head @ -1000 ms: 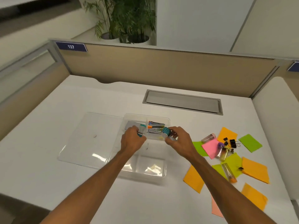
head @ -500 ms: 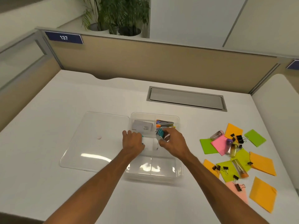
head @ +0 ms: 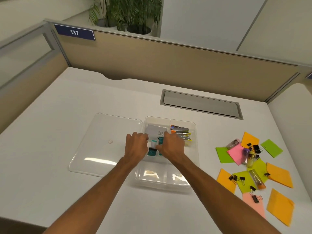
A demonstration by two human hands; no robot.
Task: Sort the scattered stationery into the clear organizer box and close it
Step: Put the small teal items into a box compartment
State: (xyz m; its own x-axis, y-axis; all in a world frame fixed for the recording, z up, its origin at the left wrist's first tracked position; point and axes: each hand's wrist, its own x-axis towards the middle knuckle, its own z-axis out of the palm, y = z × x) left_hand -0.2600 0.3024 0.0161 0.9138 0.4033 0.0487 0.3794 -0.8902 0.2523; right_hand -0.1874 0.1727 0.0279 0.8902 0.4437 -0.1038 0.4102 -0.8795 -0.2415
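Compared with a second ago, both hands have been lowered from above the far compartments into the middle-left compartment of the clear organizer box (head: 194, 159), and the teal pieces carried there are now down inside it. The right hand (head: 172, 147) is curled, with a teal piece (head: 160, 141) held between thumb and forefinger, seemingly pinched. The left hand (head: 136, 146) is bent over the box's left rim; a second teal piece (head: 152, 152) lies just beside it, but whether it is gripped cannot be told, since the fingertips are hidden. This batch is judged nearly placed.

Much is left to do: sticky notes (head: 236, 154), binder clips (head: 255, 147) and small tubes (head: 257, 179) are scattered on the worktop (head: 67, 115), well apart to the right.

The box is set in front of the person, opening upward, its long axis running from near to far. The lid (head: 108, 144) is laid flat along the box's left long side. The staplers (head: 181, 132) are stacked crosswise in the far right compartment, coloured ends toward the middle divider.
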